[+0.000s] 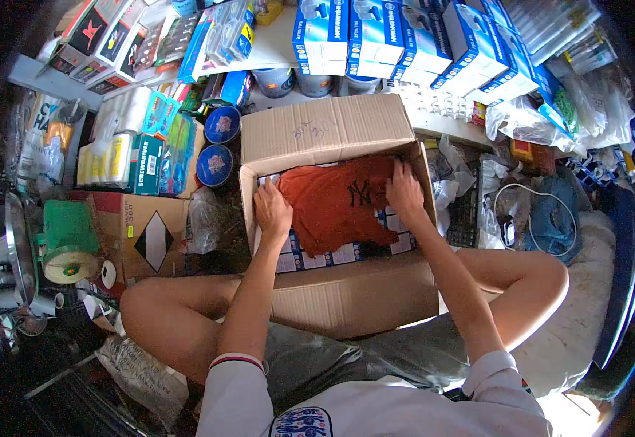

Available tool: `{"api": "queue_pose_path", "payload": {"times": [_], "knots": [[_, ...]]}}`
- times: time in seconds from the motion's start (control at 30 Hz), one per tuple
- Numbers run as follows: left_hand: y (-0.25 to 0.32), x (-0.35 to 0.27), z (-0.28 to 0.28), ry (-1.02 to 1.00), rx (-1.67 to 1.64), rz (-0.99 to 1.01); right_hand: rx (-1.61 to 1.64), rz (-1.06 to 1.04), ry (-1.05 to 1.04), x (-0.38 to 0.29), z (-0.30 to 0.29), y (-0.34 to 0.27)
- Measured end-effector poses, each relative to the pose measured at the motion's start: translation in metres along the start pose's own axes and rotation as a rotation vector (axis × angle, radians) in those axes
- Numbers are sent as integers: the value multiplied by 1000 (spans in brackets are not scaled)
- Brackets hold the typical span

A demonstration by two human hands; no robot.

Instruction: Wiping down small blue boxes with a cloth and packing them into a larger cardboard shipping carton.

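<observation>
An open cardboard box [325, 128] stands between my bent legs, its near and far flaps folded outward. Inside, an orange-red cloth [325, 210] with a dark emblem lies spread over small blue-and-white boxes [317, 258]. My left hand [271, 210] rests at the cloth's upper left corner, beside the box's left wall, fingers bent. At the cloth's upper right edge is my right hand [405, 188], its fingertips on the fabric near the right wall. Whether either hand pinches the cloth is hard to tell.
Blue ball valve boxes [369, 38] line a white shelf beyond the carton. Two round blue-lidded tins [215, 165], a screwdriver box [145, 164] and a green scale [70, 235] are at the left. Plastic bags [555, 218] and a white cable [536, 191] lie at the right.
</observation>
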State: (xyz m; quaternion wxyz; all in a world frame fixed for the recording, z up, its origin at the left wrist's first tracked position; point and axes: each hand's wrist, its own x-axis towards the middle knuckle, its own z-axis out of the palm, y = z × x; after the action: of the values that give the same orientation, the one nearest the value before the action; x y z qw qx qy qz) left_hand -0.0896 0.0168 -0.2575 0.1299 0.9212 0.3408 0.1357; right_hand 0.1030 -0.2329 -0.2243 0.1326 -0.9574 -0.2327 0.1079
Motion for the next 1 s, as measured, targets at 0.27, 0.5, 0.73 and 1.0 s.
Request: {"api": "queue_pose_path", "payload": {"times": [0.27, 0.5, 0.73, 1.0], "knots": [[13, 15, -11, -220, 171, 71, -216, -59, 37, 10, 29, 32], [-1, 21, -14, -165, -144, -66, 473, 157, -32, 18, 12, 27], [-9, 17, -7, -316, 10, -160, 38, 126, 9, 1, -1, 9], [3, -8, 1, -200, -107, -59, -84, -130, 171, -6, 17, 31]]}}
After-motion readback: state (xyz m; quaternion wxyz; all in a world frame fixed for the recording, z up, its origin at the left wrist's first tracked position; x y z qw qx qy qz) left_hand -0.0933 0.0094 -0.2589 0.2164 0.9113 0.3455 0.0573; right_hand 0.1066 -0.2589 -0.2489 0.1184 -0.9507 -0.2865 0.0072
